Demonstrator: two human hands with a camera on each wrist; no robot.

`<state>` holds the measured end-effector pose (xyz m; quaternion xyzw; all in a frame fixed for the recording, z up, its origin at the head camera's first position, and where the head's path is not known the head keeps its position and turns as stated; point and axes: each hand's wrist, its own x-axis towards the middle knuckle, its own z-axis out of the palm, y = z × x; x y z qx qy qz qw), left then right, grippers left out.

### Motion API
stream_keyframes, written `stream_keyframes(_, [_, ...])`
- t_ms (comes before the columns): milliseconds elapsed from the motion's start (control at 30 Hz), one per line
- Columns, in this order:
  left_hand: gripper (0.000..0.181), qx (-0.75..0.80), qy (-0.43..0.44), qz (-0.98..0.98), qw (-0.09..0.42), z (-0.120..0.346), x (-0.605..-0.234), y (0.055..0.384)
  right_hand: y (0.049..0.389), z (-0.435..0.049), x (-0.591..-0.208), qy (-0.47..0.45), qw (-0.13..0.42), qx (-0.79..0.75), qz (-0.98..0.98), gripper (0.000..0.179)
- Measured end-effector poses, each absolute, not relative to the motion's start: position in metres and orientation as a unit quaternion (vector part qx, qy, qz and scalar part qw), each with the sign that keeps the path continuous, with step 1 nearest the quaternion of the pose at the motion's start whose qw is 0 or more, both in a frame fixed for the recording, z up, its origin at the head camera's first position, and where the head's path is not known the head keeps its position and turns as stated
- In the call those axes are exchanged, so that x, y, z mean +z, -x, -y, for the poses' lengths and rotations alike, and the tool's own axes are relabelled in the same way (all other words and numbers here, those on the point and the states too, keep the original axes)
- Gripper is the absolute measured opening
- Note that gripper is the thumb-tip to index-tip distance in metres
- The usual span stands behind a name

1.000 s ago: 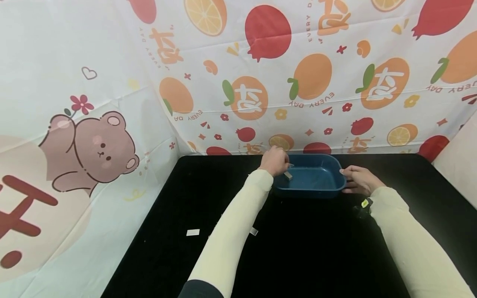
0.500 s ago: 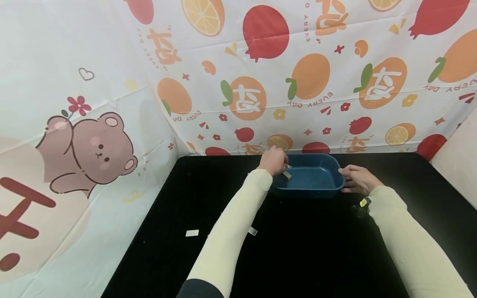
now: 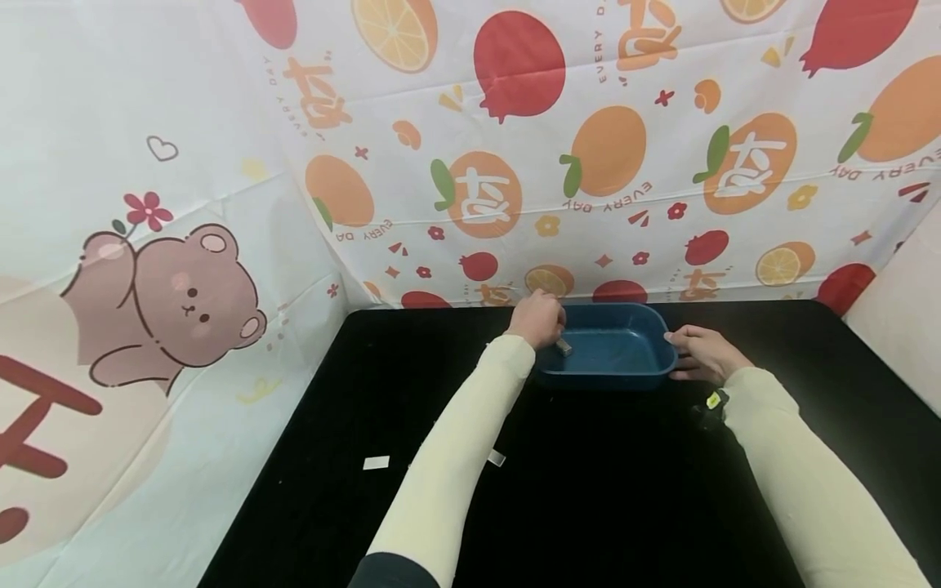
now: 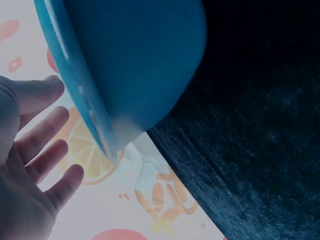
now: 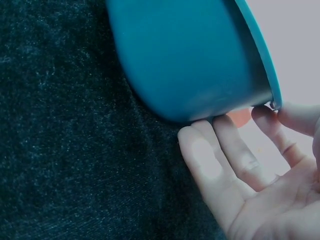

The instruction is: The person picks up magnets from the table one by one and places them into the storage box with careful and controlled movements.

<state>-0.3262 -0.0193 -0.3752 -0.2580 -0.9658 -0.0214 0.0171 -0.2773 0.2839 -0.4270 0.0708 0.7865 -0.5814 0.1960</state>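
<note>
A blue plastic basin [image 3: 603, 371] stands at the back of the black table. My left hand [image 3: 537, 318] reaches over its left end; in the left wrist view three fingers [image 4: 40, 137] lie loosely curved and apart, near the rim. The thumb and index tips come close together there, and whether anything is between them is hidden. Just below that hand in the head view, a small greyish block [image 3: 564, 346] lies inside the basin. My right hand [image 3: 707, 354] grips the basin's right end, thumb at the rim and fingers [image 5: 200, 152] against the outer wall.
A white rectangular piece [image 3: 376, 463] lies on the table at front left. Another small pale piece [image 3: 496, 458] shows beside the left forearm, which hides part of the table. A fruit-print cloth [image 3: 470, 106] hangs right behind the table.
A thin pale bit visible at the left fingertips earlier is out of sight now. Both hands and the basin keep their places; the whole view has shifted slightly.
</note>
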Motion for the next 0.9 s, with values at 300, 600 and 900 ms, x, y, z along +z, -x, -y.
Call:
stream_keyframes(300, [0.025,-0.045,0.258,0.965,0.012,0.022,-0.378,0.326,0.278,-0.283,-0.428,-0.076,0.195,-0.577,-0.79,0.034])
stream_keyframes(600, [0.04,-0.068,0.256,0.964,0.014,0.033,-0.378,0.326,0.278,-0.286,-0.428,-0.075,0.197,-0.585,-0.783,0.033])
stream_keyframes(900, [0.037,-0.082,0.255,0.963,0.019,0.039,-0.376,0.325,0.276,-0.285,-0.426,-0.076,0.198,-0.584,-0.783,0.034])
